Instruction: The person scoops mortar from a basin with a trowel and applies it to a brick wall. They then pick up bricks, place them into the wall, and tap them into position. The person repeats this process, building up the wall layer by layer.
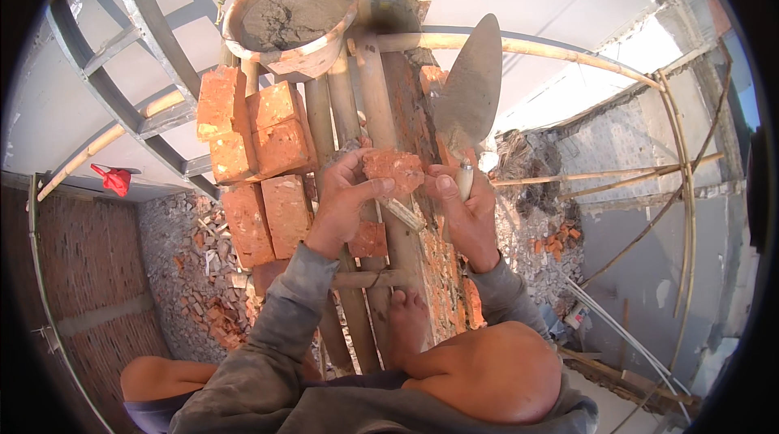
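Note:
My left hand (pixel 345 199) grips a broken piece of orange brick (pixel 393 169) between thumb and fingers. Below that piece juts the end of a pale, stick-like handle (pixel 403 215); the rest is hidden by the hand, and I cannot tell whether the hand holds it. My right hand (pixel 466 211) is closed on a pointed masonry trowel (pixel 473 81), its blade tilted up and away from me. The right fingertips are at the right edge of the brick piece. A narrow brick wall top (pixel 438 272) runs below the right hand.
Stacked bricks (pixel 280 142) lie on the bamboo poles (pixel 353 328) to the left. Beyond them stands a bucket of wet mortar (pixel 296 16). A metal ladder (pixel 146 28) leans at the far left. Rubble (pixel 203 272) covers the ground far below. A bamboo rail (pixel 560 53) crosses at the right.

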A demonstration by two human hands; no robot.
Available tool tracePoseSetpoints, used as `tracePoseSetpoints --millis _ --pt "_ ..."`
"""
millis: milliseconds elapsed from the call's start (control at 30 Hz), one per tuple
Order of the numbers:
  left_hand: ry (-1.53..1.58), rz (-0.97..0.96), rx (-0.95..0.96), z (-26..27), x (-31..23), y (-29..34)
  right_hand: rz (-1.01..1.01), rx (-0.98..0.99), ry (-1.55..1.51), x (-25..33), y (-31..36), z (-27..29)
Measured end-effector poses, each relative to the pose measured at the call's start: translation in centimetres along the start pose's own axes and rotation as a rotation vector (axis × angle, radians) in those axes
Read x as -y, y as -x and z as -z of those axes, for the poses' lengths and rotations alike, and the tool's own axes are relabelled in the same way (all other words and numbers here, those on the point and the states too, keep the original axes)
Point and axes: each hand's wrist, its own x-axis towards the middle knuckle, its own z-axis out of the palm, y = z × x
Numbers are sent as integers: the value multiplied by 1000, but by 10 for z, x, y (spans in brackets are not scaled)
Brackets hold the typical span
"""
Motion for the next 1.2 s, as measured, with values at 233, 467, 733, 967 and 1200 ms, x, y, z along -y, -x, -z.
tracePoseSetpoints --millis 233,467,733,967,1200 --pt "433 -50 -355 37 -15 -18 -123 312 348 1 42 25" --pt "-386 -315 -891 29 11 -47 194 244 391 -20 60 -4" --pt "-559 -320 -840 6 3 -34 128 69 263 25 50 16" --pt "-1056 -443 -900 -1 9 -34 203 205 541 6 61 3" --pt "-647 -362 -834 16 40 -40 329 -142 -157 57 44 33"
